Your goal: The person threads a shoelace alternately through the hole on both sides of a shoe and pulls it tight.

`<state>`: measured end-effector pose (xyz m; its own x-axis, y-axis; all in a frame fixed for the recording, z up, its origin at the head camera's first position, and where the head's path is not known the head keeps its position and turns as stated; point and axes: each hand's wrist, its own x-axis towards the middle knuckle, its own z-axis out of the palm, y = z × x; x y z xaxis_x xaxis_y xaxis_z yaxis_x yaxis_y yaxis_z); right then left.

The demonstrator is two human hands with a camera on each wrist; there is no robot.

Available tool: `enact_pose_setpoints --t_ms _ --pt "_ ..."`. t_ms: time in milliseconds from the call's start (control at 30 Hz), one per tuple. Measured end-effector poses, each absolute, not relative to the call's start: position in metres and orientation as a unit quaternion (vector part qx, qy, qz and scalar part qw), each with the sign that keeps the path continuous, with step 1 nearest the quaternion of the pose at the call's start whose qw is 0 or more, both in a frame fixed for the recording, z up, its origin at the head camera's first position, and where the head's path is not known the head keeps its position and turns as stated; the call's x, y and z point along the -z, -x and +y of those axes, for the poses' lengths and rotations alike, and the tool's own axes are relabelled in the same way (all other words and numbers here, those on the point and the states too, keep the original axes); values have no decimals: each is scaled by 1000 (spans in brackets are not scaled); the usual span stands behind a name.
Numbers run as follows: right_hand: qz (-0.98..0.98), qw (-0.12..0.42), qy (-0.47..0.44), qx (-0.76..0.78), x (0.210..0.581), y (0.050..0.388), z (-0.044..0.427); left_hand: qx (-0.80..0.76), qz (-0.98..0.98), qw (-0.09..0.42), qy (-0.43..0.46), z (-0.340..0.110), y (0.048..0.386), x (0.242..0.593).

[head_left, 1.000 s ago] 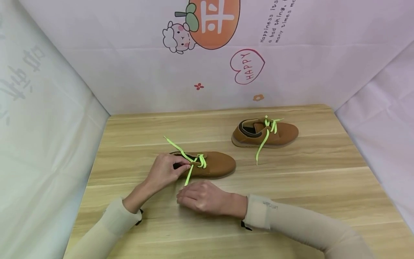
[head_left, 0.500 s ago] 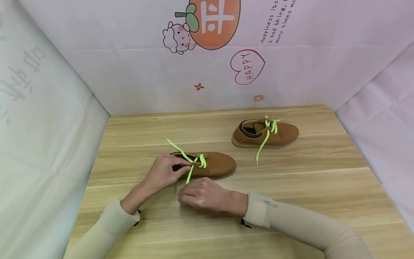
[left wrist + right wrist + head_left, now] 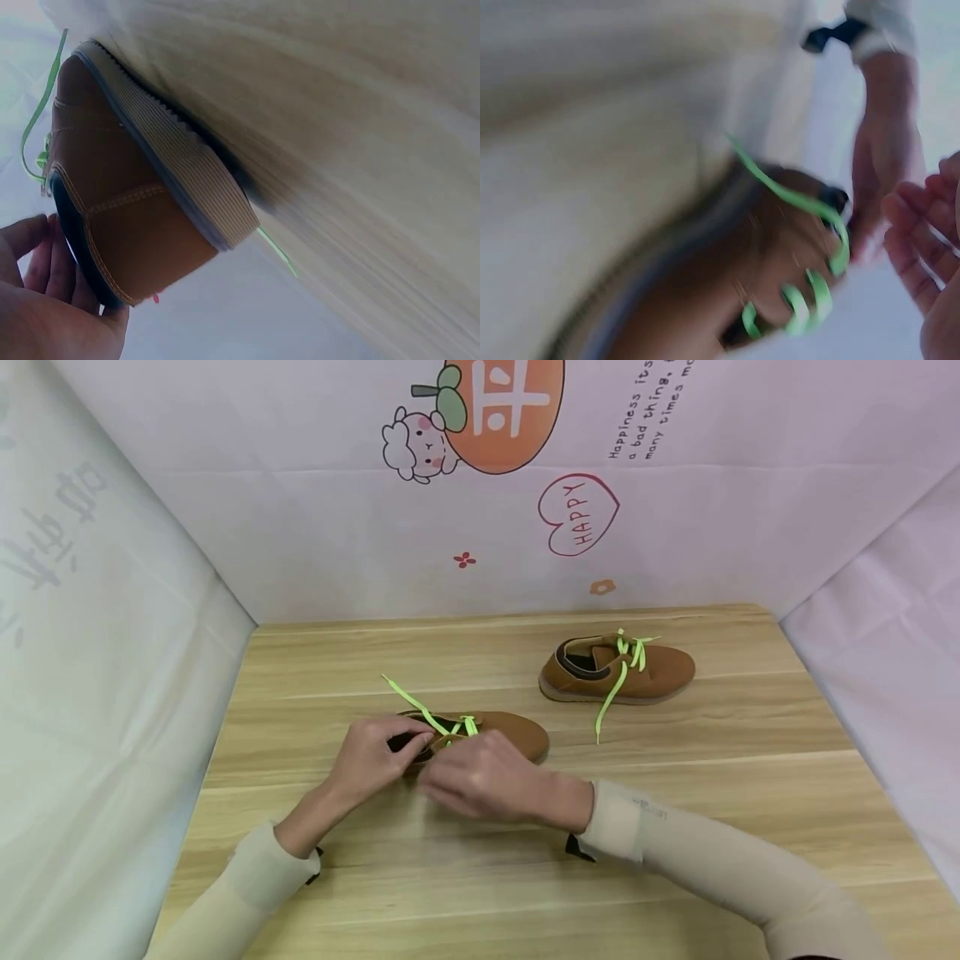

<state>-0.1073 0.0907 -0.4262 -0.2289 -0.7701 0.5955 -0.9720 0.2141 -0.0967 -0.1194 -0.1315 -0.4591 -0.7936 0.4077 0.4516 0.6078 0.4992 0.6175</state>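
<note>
A brown leather shoe (image 3: 521, 735) lies on its sole, toe to the right, with bright green laces (image 3: 408, 696) through its eyelets. My left hand (image 3: 367, 752) pinches the edge of its opening; in the left wrist view thumb and fingers meet at the dark collar of the shoe (image 3: 142, 202). My right hand (image 3: 487, 781), blurred, hovers over the near side of the shoe and hides part of it. Seen from the right wrist, its fingers are loosely bent with nothing between them, and one lace end (image 3: 787, 193) hangs free down the shoe's side.
A matching brown shoe (image 3: 656, 672) with loose green laces stands farther back on the right of the wooden table (image 3: 712, 793). White printed cloth (image 3: 330, 543) walls the table at the back and sides.
My right hand has let go of the near lace end and risen toward the shoe. The left hand has shifted slightly left along the opening. The other shoe stays in place.
</note>
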Motion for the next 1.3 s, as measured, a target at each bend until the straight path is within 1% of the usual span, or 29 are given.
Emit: enact_pose_setpoints --t_ms 67,200,300,467,567,767,967,1100,1300 --pt "-777 185 -540 -265 416 119 93 417 -850 137 291 -134 121 459" --pt "-833 76 -448 -317 401 145 98 424 -848 146 282 -137 124 459" --pt "-864 -1 -391 -318 393 163 98 416 -856 149 270 -139 126 458" --pt "-892 -118 -346 -265 388 192 93 402 -868 158 246 -143 128 454" --pt "-896 -163 -348 -224 386 211 86 384 -878 154 238 -145 131 453" --pt "-893 -217 -367 -141 388 247 60 350 -897 145 230 -148 135 453" --pt "-885 -279 -369 -42 403 273 28 339 -906 125 222 -148 137 452" --pt "-891 -292 -348 0 416 283 10 336 -908 120 221 -147 139 452" --pt "-900 -282 -333 4 430 284 -8 346 -904 116 222 -146 140 452"
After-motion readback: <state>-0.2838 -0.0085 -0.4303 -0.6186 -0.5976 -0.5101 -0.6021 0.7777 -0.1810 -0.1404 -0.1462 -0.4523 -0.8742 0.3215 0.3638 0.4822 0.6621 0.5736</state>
